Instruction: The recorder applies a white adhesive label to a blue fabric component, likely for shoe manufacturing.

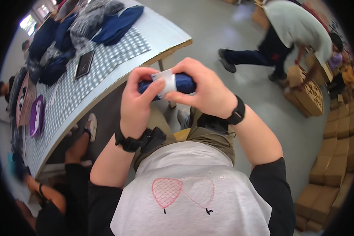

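A dark blue rolled bundle (pixel 185 83), which looks like folded fabric, is held up in front of me between both hands. Around its middle runs a white paper band (pixel 169 82). My left hand (pixel 142 88) grips the left end, its thumb pressed on the band. The right end sits in my right hand (pixel 202 84), fingers over the top and thumb along the lower edge of the band. Both hands are closed on the same bundle, above my lap and off the table.
A table (pixel 167 35) with a checked cloth (pixel 118 57) stands at the left, bearing dark blue garments (pixel 120 24), a phone (pixel 84 64) and a purple basket (pixel 37 116). At the right a person (pixel 295 31) bends over a cardboard box (pixel 305 92). Stacked cartons (pixel 328 169) line the right edge.
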### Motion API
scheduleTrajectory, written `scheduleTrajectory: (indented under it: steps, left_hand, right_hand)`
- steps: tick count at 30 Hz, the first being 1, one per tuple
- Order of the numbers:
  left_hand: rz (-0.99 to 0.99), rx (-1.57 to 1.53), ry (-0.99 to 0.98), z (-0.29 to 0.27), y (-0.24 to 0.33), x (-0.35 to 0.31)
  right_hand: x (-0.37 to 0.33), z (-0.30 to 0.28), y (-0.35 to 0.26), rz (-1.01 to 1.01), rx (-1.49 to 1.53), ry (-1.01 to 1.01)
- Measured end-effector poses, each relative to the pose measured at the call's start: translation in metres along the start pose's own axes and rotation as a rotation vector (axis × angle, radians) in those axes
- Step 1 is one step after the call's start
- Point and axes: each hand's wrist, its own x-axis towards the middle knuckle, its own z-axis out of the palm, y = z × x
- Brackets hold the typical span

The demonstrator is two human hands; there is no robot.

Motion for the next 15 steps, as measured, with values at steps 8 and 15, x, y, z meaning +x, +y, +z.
scheduleTrajectory:
  steps: [8, 15]
  left_hand:
    - [-0.005, -0.057, -0.035, -0.005, 0.005, 0.002]
    - [-0.109, -0.027, -0.169, -0.017, 0.016, 0.005]
  right_hand:
    - [0.006, 0.002, -0.002, -0.032, -0.009, -0.023]
    - [0.005, 0.000, -0.007, -0.090, -0.054, -0.048]
